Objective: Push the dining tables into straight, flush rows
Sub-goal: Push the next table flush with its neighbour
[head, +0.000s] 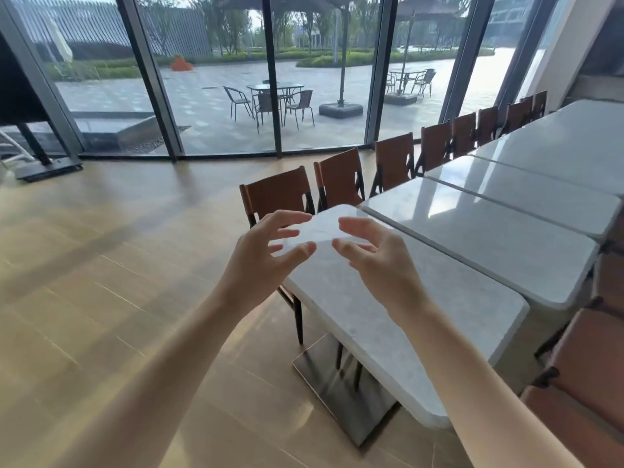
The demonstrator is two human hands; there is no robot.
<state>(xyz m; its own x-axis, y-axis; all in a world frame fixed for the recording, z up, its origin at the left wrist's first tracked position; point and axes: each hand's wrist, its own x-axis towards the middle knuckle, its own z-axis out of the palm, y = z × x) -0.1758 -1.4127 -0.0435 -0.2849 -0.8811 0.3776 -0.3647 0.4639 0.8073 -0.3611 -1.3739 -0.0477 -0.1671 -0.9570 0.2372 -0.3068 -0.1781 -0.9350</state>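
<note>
A row of white marble-topped dining tables runs from the near right to the far right. The nearest table [422, 319] stands on a steel pedestal base [341, 376]; its far left corner sticks out leftward past the second table [479, 238], which sits close alongside. Beyond it come a third table [526, 187] and a fourth table [574, 136]. My left hand [266, 251] and my right hand [378, 261] hover just above the nearest table's left end, fingers spread and curled, holding nothing.
Brown leather chairs [341, 179] line the far side of the tables, and more brown chairs [587, 373] sit at the near right. Wooden floor [101, 265] stretches left. Glass walls with dark frames [158, 79] stand behind, and a black stand [44, 163] is at far left.
</note>
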